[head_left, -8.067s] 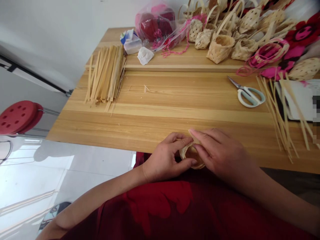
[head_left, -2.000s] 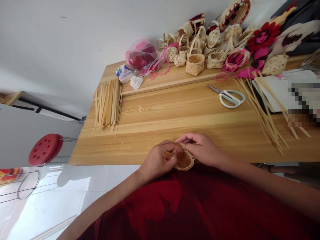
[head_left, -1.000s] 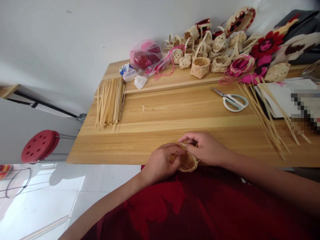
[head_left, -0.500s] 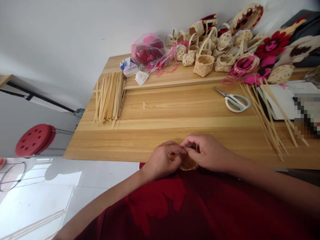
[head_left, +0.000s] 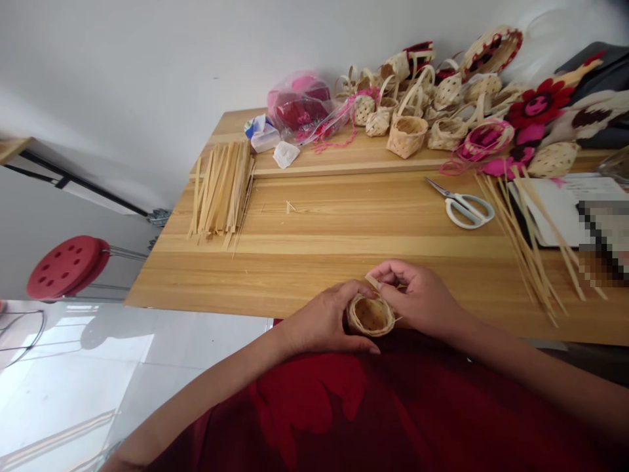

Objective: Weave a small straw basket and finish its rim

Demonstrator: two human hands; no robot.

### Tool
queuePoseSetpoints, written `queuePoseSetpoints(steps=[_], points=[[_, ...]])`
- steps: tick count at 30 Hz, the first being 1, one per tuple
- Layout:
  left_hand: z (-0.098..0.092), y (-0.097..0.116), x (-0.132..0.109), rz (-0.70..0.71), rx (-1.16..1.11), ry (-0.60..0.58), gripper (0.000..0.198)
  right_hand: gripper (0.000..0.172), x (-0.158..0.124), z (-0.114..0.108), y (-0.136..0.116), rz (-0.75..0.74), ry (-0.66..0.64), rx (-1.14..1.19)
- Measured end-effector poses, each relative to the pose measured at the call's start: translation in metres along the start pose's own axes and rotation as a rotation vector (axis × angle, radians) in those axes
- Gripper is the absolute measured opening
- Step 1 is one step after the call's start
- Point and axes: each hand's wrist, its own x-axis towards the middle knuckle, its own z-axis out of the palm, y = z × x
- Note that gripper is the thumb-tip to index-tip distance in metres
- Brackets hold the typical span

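A small round woven basket (head_left: 371, 314) with a braided rim sits at the table's front edge, its opening facing up toward me. My left hand (head_left: 334, 318) wraps around its left side, thumb at the near side and fingers at the far side. Between the thumb and fingers of my right hand (head_left: 415, 292) is a short flat bamboo strip (head_left: 373, 281), at the basket's far rim. A thin strip end pokes out at the basket's right side. The basket's underside is hidden.
White-handled scissors (head_left: 468, 208) and loose thin strips (head_left: 528, 249) lie to the right, by an open notebook (head_left: 550, 210). A bundle of flat strips (head_left: 223, 190) lies left. Several small handled baskets (head_left: 407, 134) and a pink bag (head_left: 302, 105) stand along the back. Red stools (head_left: 66, 265) stand beyond the left edge.
My left hand has shifted from pinching at the rim to holding the basket's side, so the opening now shows. My right hand now holds a visible flat strip. The view has tilted slightly.
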Motion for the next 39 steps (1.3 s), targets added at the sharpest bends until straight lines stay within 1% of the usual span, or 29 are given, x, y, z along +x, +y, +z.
queuePoseSetpoints(steps=[2, 4, 7, 10, 12, 14, 16, 18, 21, 23, 29, 32, 34, 37, 39], points=[[0.002, -0.001, 0.001, -0.015, 0.026, -0.002, 0.071, 0.015, 0.000, 0.001, 0.003, 0.003, 0.028, 0.027], [0.005, -0.004, 0.003, 0.006, 0.056, 0.035, 0.069, 0.014, 0.000, 0.002, 0.004, -0.002, 0.057, 0.081], [0.010, -0.011, 0.003, 0.123, 0.136, 0.144, 0.065, 0.014, -0.001, 0.004, 0.001, -0.026, 0.106, 0.177], [0.012, -0.015, 0.000, 0.234, 0.250, 0.246, 0.062, 0.016, -0.003, 0.004, -0.005, -0.083, 0.124, 0.196], [0.012, -0.015, -0.003, 0.275, 0.328, 0.293, 0.062, 0.017, -0.002, 0.003, -0.009, -0.128, 0.121, 0.173], [0.011, -0.015, -0.006, 0.289, 0.413, 0.315, 0.066, 0.017, 0.002, 0.003, -0.010, -0.145, 0.116, 0.143], [0.011, -0.014, -0.009, 0.265, 0.499, 0.306, 0.070, 0.016, 0.008, 0.004, -0.010, -0.132, 0.099, 0.104], [0.011, -0.015, -0.010, 0.225, 0.553, 0.270, 0.073, 0.015, 0.015, 0.006, -0.008, -0.107, 0.081, 0.058], [0.012, -0.016, -0.010, 0.179, 0.570, 0.211, 0.081, 0.017, 0.022, 0.009, -0.005, -0.074, 0.076, -0.007], [0.012, -0.016, -0.007, 0.157, 0.558, 0.200, 0.083, 0.019, 0.024, 0.011, -0.003, -0.056, 0.082, -0.016], [0.014, -0.012, 0.004, 0.094, 0.452, 0.229, 0.059, 0.020, 0.022, 0.013, 0.002, -0.059, 0.086, 0.030], [0.017, -0.012, 0.007, 0.050, 0.463, 0.207, 0.056, 0.020, 0.020, 0.013, 0.002, -0.042, 0.066, 0.071], [0.020, -0.013, 0.008, 0.046, 0.481, 0.212, 0.054, 0.020, 0.018, 0.012, 0.001, -0.067, 0.063, 0.048], [0.023, -0.017, 0.006, 0.079, 0.479, 0.259, 0.051, 0.022, 0.017, 0.013, -0.001, -0.127, 0.070, -0.014], [0.024, -0.020, 0.005, 0.097, 0.465, 0.289, 0.052, 0.023, 0.018, 0.014, 0.000, -0.137, 0.067, -0.001]])
